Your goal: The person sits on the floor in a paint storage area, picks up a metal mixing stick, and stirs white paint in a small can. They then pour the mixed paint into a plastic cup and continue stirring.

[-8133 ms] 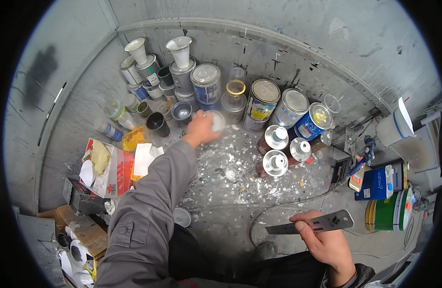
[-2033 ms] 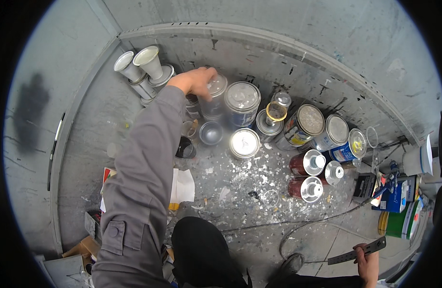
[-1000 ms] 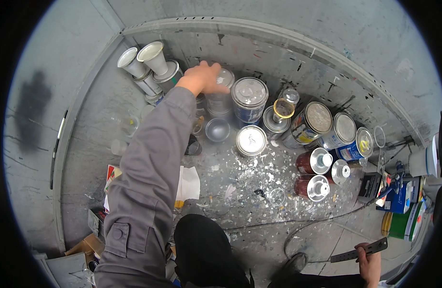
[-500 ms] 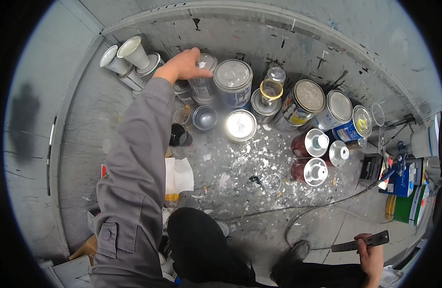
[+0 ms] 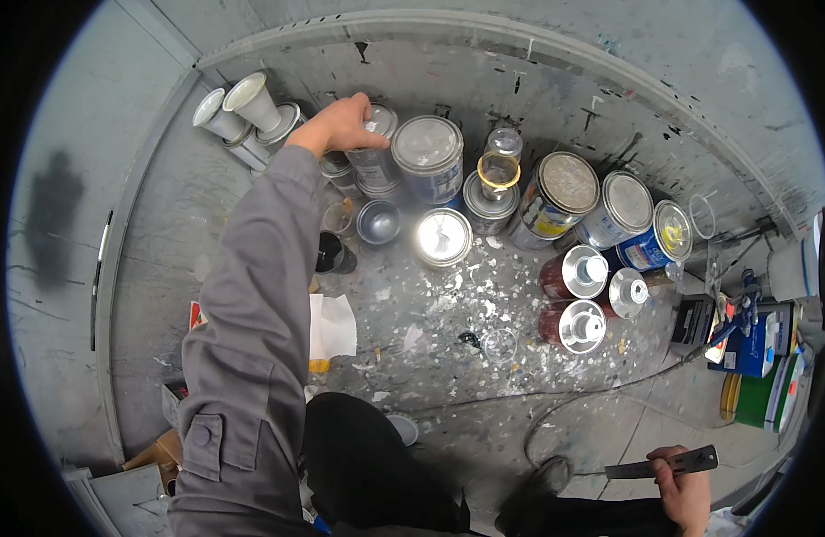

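L hand clamped on top of a grey cyl. metal tin, approx 11 o'clock; wide round silver-lidded metal can just beside it, 3 o'clock side. R hand, approx 4 o'clock, clamped on a dark-grey flat strip, matl unclear, long end twd 9 o'clock.

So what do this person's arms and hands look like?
Both the left hand and the right hand are bare, with no gloves. The left arm wears a long, creased grey sleeve reaching to the wrist, with a stitched flap fastened by a round button. The right sleeve can't be made out.
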Tool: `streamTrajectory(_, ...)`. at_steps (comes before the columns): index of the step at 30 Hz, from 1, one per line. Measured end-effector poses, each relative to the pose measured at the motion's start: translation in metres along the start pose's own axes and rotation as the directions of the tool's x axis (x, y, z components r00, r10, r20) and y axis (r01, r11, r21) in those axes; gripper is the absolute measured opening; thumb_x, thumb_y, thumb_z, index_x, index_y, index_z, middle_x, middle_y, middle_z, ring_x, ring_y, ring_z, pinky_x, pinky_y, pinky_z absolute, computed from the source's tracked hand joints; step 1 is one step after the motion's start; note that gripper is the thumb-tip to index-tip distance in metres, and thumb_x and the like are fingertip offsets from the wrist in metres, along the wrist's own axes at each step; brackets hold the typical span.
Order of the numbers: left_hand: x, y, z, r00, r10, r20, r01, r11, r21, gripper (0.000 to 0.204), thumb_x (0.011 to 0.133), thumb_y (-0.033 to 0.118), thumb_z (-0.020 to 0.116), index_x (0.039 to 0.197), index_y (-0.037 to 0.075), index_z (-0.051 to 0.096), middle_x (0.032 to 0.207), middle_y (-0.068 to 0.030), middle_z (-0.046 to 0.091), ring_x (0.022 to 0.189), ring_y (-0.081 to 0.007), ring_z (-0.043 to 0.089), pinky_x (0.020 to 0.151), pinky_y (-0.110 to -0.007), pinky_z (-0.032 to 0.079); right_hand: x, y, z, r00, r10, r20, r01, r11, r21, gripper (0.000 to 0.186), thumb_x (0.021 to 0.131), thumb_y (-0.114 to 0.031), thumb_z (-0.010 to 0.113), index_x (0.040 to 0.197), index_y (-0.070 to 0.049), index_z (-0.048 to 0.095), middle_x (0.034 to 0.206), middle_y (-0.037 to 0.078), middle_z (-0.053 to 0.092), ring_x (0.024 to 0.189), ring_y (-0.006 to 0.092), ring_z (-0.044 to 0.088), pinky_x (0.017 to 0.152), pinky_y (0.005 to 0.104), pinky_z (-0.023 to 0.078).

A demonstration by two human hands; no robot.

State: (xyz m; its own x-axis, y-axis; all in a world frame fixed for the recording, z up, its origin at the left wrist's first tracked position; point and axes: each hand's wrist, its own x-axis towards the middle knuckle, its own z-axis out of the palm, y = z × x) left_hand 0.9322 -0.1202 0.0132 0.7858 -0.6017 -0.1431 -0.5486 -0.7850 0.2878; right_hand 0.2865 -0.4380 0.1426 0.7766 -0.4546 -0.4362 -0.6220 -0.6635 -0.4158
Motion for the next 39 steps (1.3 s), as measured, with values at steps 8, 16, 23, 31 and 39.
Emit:
streamTrajectory(8,0.000,-0.001,0.002,0.999,-0.019,0.038,0.021,0.998,-0.061,0.071,0.073,0.042,0.090,0.120,0.002,0.055,0.115,-0.0219,0.067,0.108,-0.0338,0.064,0.093,-0.041,0.051,0.004,-0.017,-0.023,0.983,0.001,0.184,0.004,1.000,-0.030,0.022,0.108,-0.018,0.058,0.119,-0.005,0.071,0.100,0.019,0.071,0.092,0.0314,0.069,0.083,0.0418,0.053)
streamTrajectory(16,-0.011,-0.006,0.015,0.998,0.023,-0.057,-0.027,0.997,-0.068,0.064,0.085,0.042,0.085,0.128,0.006,0.054,0.124,-0.0209,0.066,0.115,-0.0348,0.064,0.099,-0.041,0.050,0.000,-0.020,-0.025,0.980,-0.081,0.181,0.084,0.996,-0.012,0.018,0.106,-0.015,0.060,0.115,-0.003,0.070,0.100,0.020,0.070,0.091,0.0363,0.069,0.081,0.0412,0.054)
streamTrajectory(23,-0.022,0.025,0.011,0.962,0.081,-0.260,-0.091,0.995,-0.028,0.052,0.093,0.044,0.075,0.122,0.001,0.067,0.128,-0.0203,0.068,0.116,-0.0386,0.066,0.098,-0.045,0.053,-0.007,-0.011,-0.025,0.973,-0.142,0.182,0.148,0.989,-0.016,0.016,0.105,-0.012,0.061,0.114,-0.002,0.070,0.100,0.020,0.069,0.091,0.0382,0.068,0.082,0.0416,0.054)
streamTrajectory(31,-0.026,0.101,0.028,0.988,0.068,-0.141,-0.075,0.996,-0.040,0.062,0.088,0.051,0.080,0.125,0.006,0.058,0.120,-0.0200,0.070,0.111,-0.0357,0.066,0.096,-0.043,0.051,-0.013,0.011,-0.022,0.977,-0.144,0.159,0.137,0.989,0.054,0.015,0.101,-0.010,0.063,0.110,-0.001,0.072,0.094,0.017,0.070,0.085,0.0344,0.069,0.077,0.0400,0.054)
streamTrajectory(39,-0.042,0.120,0.062,0.879,0.269,-0.394,-0.113,0.920,0.375,0.056,0.084,0.047,0.082,0.118,0.006,0.066,0.124,-0.0207,0.068,0.121,-0.0423,0.061,0.099,-0.049,0.052,-0.029,0.039,-0.028,0.980,-0.163,0.113,0.149,0.981,0.128,0.016,0.104,-0.008,0.061,0.113,0.000,0.070,0.102,0.019,0.072,0.094,0.0356,0.071,0.086,0.0385,0.055)
